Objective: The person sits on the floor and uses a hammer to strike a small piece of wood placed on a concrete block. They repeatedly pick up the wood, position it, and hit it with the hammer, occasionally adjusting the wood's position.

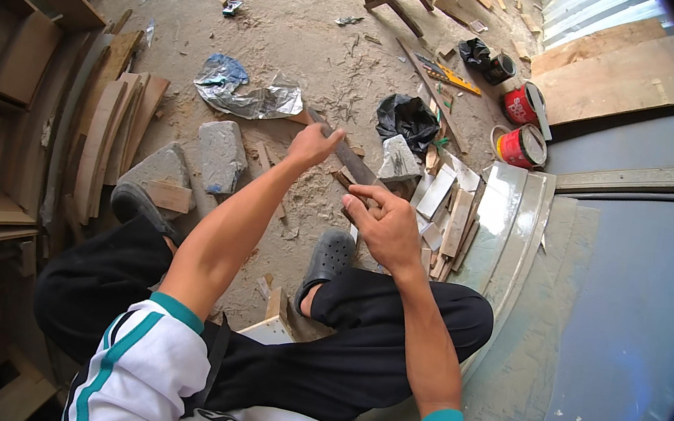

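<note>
My left hand is closed around a long, dark, flat bar that looks like a blade or a file. The bar slants from upper left to lower right, low over the dusty floor. Below its right part, my right hand is closed, with thumb and fingers on a small dark brown piece that looks like wood. The fingers partly hide this piece, and whether it touches the bar I cannot tell. Beyond my left hand lies a crumpled silver and blue plastic wrapper.
Grey concrete blocks lie left of my arms. A black plastic bag, a pale block and wood offcuts are at the right. Red cans stand farther right. Boards lean at the left; glass sheets lie right.
</note>
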The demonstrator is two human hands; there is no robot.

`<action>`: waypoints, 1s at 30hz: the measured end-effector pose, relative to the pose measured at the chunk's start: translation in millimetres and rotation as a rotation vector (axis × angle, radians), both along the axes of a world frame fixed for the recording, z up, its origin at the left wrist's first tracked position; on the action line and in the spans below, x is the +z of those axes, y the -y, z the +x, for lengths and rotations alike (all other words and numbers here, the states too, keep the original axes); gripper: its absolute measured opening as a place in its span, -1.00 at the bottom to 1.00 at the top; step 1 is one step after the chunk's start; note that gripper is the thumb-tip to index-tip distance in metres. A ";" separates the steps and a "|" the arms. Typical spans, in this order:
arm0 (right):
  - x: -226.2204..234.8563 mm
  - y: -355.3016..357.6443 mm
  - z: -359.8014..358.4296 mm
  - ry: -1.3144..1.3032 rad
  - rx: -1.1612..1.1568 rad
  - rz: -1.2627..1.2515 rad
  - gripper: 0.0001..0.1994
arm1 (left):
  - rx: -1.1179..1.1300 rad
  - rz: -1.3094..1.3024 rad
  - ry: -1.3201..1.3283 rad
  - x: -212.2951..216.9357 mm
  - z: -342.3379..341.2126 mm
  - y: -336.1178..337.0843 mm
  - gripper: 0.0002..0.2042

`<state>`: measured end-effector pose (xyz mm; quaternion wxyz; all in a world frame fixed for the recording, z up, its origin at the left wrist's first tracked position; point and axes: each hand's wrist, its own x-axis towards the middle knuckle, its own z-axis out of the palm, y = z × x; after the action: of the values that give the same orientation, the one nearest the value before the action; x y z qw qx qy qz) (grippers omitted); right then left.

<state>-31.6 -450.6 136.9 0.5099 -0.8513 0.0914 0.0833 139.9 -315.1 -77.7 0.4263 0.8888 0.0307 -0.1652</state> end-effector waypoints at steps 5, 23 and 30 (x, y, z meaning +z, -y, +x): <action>16.8 -6.1 -15.3 -0.020 0.051 -0.047 -0.69 | -0.085 0.226 -0.259 -29.8 -94.1 -48.4 -0.45; 50.1 -86.5 12.3 0.068 0.266 0.135 -0.69 | 1.234 -0.856 -0.691 -68.4 -176.3 -294.7 -0.32; 44.3 -121.2 26.7 -0.031 0.309 -0.039 -0.70 | 1.430 -1.260 -0.660 -120.2 -152.2 -318.1 -0.40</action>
<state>-4.9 -329.4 181.1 0.4727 -0.8636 -0.0313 0.1724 -12.3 3.0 -197.8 0.7876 0.1843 0.5803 -0.0946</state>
